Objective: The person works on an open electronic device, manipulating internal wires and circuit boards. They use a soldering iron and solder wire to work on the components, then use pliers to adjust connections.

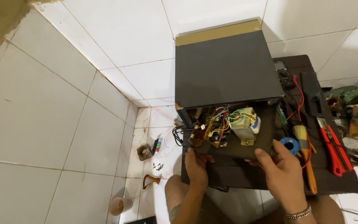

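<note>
Beside the panel (233,149): brush (305,155) (cutter (332,145) too)

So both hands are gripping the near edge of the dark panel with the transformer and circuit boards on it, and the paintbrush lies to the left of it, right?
Not quite. The head view shows the paintbrush lying to the right of the dark panel, beside the right hand. The rest holds: the left hand and right hand grip the panel's near edge, with the transformer and circuit boards on it.
</note>
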